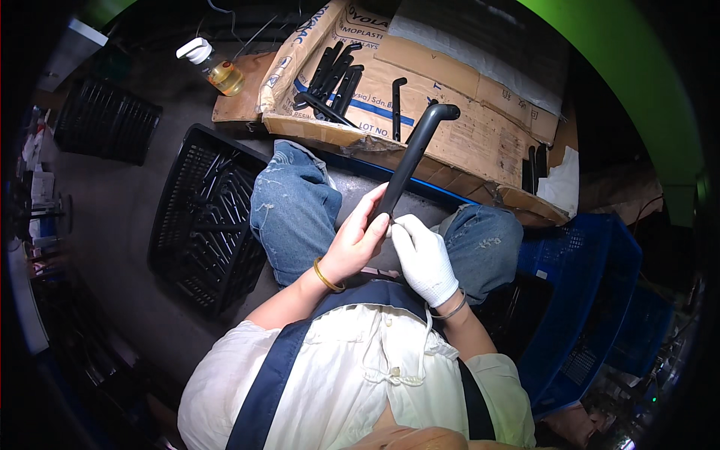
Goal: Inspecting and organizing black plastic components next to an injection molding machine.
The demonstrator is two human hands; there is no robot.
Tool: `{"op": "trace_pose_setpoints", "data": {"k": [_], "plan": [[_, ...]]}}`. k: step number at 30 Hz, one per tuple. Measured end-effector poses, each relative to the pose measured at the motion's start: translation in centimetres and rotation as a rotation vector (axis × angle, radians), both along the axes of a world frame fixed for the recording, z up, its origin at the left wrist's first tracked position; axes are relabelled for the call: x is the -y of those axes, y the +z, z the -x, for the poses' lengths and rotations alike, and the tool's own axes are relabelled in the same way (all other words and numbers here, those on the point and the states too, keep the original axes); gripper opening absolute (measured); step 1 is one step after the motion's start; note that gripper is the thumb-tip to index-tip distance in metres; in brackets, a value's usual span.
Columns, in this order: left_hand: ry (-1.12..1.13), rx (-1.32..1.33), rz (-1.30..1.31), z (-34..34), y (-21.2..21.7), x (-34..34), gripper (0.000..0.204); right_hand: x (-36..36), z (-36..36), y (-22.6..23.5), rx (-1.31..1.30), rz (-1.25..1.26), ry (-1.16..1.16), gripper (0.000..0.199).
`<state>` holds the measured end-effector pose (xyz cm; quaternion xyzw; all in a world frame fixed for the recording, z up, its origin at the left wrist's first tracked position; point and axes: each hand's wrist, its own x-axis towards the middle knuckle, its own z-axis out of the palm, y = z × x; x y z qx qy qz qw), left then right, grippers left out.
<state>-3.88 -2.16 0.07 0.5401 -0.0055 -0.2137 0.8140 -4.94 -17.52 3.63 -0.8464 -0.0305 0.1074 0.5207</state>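
Note:
My bare left hand (358, 238) is wrapped round the lower part of a long black plastic handle (414, 154). The handle tilts up and to the right, its bent end over the cardboard. My right hand (422, 259), in a white glove, is closed against the handle's lower end; whatever its fingertips pinch is hidden. Ahead, a flattened cardboard box (457, 161) lies across the work surface. Several similar black handles (330, 79) are piled on its left, a single handle (397, 109) lies near its middle, and more black pieces (535, 166) are at its right end.
A black crate (169, 225) full of dark handles stands on the floor to my left, with another black basket (135, 124) beyond it. Blue crates (577, 300) are stacked at my right. A white-capped bottle of yellow liquid (223, 75) stands at the back left, beside the cardboard.

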Motion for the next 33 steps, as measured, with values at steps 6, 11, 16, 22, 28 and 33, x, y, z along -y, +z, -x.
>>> {"op": "trace_pose_setpoints", "data": {"k": [6, 11, 16, 22, 28, 33], "plan": [[-0.012, 0.039, -0.031, -0.1, -0.2, -0.1, 0.05, -0.1, 0.1, 0.1, 0.06, -0.015, 0.022, 0.016], [-0.018, 0.048, -0.025, 0.0, -0.4, -0.1, 0.051, -0.2, 0.2, 0.5, -0.018, -0.001, 0.012, 0.016], [0.003, 0.02, -0.017, 0.2, 0.1, 0.0, 0.048, -0.3, 0.5, 0.1, 0.037, 0.001, 0.004, 0.017], [-0.027, 0.05, -0.119, 0.3, 0.1, -0.4, 0.047, 0.0, 0.4, 0.0, 0.03, 0.011, 0.032, 0.017], [0.067, 0.281, -0.332, 0.6, 0.0, 0.1, 0.044, 0.4, 0.3, -0.7, 0.123, 0.083, 0.122, 0.018], [0.093, 0.295, -0.367, 1.0, -1.3, 0.5, 0.046, -0.3, 0.9, -2.2, 0.14, 0.156, 0.106, 0.018]]}}
